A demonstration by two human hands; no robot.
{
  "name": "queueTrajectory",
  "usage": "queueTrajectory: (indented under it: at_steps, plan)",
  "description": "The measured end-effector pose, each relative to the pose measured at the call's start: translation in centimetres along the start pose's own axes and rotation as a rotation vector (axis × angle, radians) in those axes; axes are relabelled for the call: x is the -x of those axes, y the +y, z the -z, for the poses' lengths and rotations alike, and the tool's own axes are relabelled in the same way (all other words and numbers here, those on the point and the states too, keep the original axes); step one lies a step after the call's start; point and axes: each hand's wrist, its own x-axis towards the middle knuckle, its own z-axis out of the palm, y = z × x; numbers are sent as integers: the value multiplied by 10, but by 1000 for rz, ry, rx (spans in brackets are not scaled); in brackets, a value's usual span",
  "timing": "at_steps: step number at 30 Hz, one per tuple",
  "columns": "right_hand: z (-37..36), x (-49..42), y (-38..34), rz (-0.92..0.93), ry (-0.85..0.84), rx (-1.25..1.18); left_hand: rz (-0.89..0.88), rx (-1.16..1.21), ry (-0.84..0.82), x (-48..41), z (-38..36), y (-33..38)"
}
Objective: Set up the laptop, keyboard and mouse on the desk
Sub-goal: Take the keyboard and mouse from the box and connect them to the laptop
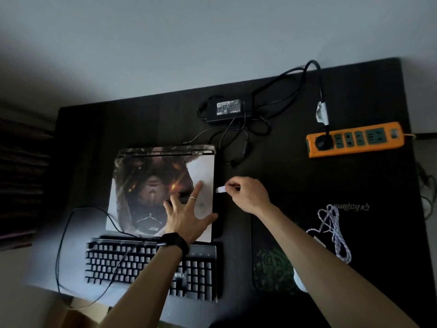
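The closed laptop [146,185], its lid covered with a printed picture, lies on the dark desk [295,174]. My left hand [186,214] rests flat on the lid with fingers spread. Just off the laptop's right edge, my right hand [248,195] pinches a white USB plug [221,189] pointed at the laptop's side. The black keyboard [142,263] sits in front of the laptop, and its black cable [61,245] loops out to the left. The white mouse [299,280] is mostly hidden under my right forearm, and its braided white cable [335,235] is coiled on the mat.
A black power brick [224,111] with tangled cords lies behind the laptop. An orange power strip [354,139] at the right back has one plug in it. A dark mouse mat [274,263] with a green logo lies right of the keyboard. The wall is behind the desk.
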Motion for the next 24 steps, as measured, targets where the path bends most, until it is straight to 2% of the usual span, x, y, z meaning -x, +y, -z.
queueTrajectory:
  at_steps: [5, 10, 13, 18, 20, 22, 24]
  plan:
    - [-7, 7, 3, 23, -13, -43, 14, 27, 2, 1, 1, 3]
    - [-14, 8, 1, -12, 104, -125, 18, 54, 5, 1, 3, 4]
    - [-20, 7, 2, -11, 119, -8, 17, 49, 14, 2, 1, 5]
    - [-27, 13, 0, 92, 57, 197, 41, -6, 80, 0, -8, 8]
    - [-25, 14, 1, 97, 89, 155, 71, -162, 105, -2, -9, 16]
    - [-19, 16, 3, 71, 145, 50, 103, -210, 137, -4, -11, 26]
    - [-11, 14, 8, 26, 192, -83, 44, -235, 193, -10, -12, 33]
